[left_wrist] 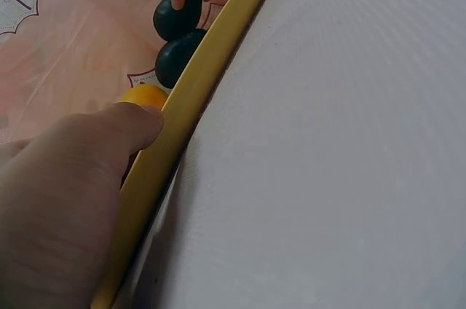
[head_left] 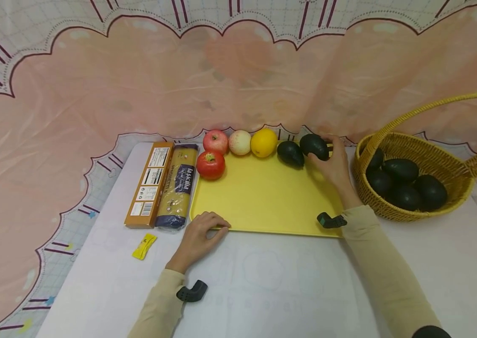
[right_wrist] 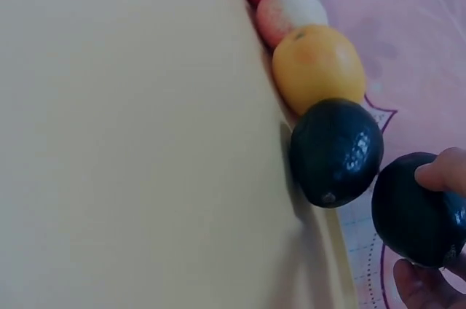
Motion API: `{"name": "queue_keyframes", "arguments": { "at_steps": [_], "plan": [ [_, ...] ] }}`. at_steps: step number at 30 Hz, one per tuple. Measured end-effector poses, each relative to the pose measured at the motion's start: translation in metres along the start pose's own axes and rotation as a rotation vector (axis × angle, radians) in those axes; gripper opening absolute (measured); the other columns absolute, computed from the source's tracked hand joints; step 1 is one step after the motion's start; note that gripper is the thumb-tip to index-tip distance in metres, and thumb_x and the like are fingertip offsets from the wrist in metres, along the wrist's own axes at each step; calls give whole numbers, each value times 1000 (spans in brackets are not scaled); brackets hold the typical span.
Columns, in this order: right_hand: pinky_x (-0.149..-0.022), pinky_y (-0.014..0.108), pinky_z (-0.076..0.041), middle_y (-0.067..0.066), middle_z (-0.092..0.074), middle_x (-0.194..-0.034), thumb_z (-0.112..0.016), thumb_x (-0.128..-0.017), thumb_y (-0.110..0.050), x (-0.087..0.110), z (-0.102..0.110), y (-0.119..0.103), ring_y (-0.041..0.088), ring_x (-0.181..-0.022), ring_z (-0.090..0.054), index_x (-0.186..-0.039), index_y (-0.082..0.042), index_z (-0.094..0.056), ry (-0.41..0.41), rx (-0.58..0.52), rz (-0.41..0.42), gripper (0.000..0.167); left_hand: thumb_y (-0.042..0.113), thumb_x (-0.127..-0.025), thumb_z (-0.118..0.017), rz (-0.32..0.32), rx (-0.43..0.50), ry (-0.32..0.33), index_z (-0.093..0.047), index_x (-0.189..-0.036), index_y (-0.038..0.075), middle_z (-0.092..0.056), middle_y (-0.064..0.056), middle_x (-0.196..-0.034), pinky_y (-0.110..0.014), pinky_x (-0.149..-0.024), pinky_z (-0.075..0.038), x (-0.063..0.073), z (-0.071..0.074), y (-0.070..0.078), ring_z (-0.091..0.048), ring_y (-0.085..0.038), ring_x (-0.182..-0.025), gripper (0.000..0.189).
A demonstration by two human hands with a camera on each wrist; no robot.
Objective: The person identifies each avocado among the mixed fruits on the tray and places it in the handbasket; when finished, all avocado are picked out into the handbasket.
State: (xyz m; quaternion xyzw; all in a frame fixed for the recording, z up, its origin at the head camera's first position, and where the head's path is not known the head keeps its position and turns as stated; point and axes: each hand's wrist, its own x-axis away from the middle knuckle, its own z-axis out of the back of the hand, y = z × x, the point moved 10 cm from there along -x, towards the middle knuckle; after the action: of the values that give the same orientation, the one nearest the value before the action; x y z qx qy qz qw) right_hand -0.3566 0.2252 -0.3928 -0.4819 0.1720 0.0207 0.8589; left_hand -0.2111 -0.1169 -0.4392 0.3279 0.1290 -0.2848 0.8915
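One yellow tray (head_left: 264, 206) lies on the white surface (head_left: 289, 286). Right hand (head_left: 334, 162): thumb and fingers pinch a dark avocado (head_left: 314, 145) at the tray's far edge, toward the right corner; just beside it, to the left, lies a second avocado (head_left: 290, 154). Whether the held piece bears on the rim cannot be told. Left hand (head_left: 203, 234): relaxed, fingers loosely bent, resting at the near left corner with the thumb at the rim.

Continuing left along the far edge: yellow fruit (head_left: 264, 143), pale fruit (head_left: 240, 142), pink apple (head_left: 215, 141). A red tomato (head_left: 211, 165) sits near of the apple, by the left edge. Tray floor shows from this row to the near edge, giving room for movement.

Right side: a wicker basket (head_left: 462, 192) with five more avocados (head_left: 401, 170) stands just beside the right sleeve (head_left: 373, 239), limiting clearance. Left side: a spaghetti pack (head_left: 177, 188) lies alongside the tray, then a brown box (head_left: 150, 185); a strip of surface separates the box from the surface's left edge.
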Motion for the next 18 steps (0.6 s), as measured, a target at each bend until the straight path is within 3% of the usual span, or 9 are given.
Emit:
{"name": "queue_keyframes", "arguments": {
  "at_steps": [9, 18],
  "plan": [
    [-85, 41, -43, 12, -45, -128, -75, -77, -16, 17, 6, -16, 28, -111, -47, -127, -6, -43, 10, -5, 39, 60, 21, -85, -70, -16, -3, 5, -70, -93, 24, -67, 12, -91, -26, -75, -44, 1, 0, 1, -56, -6, -85, 8],
    [-85, 46, -44, 11, -47, -126, -79, -74, -10, 32, 12, -34, 26, -111, -47, -124, -4, -44, 29, -26, 119, 61, 22, -87, -69, 3, 4, -7, -70, -93, 24, -66, 12, -92, -26, -76, -44, 0, 0, 0, -56, -6, -86, 7]
  ]
}}
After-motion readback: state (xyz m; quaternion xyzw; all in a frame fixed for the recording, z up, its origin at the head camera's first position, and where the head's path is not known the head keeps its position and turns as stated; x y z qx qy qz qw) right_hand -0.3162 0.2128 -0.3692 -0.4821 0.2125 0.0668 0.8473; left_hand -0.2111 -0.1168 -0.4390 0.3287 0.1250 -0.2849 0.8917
